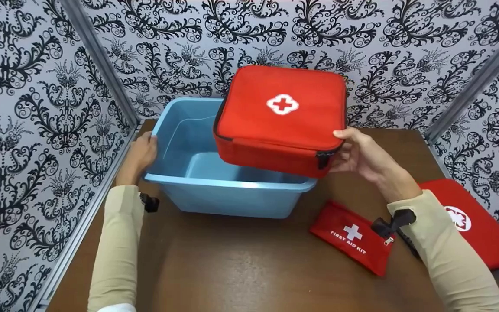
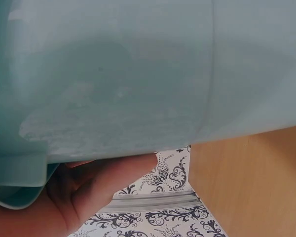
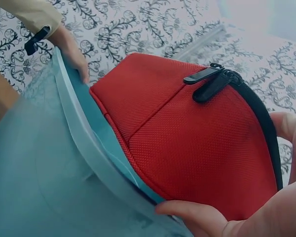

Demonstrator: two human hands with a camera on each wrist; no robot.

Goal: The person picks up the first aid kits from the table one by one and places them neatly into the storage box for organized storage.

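A boxy red first-aid case (image 1: 249,110) with a white-and-red cross on its lid is held tilted over the right part of a light blue plastic tub (image 1: 232,199). My right hand (image 1: 368,151) grips the case at its right front corner, thumb on top and fingers along the side. In the right wrist view, black zipper pulls (image 3: 212,89) show on the case's side, and a fingertip lies close to the tub's rim. My left hand (image 1: 140,154) holds the tub by its left rim; the left wrist view shows the fingers against the tub's outer wall (image 2: 138,98).
A small red zip pouch marked FIRST AID KIT (image 1: 345,249) lies on the brown table (image 1: 232,268) right of the tub. Beyond it, a larger red case with a white round emblem (image 1: 483,229) is partly hidden by my right sleeve. Patterned walls (image 1: 180,26) enclose the table.
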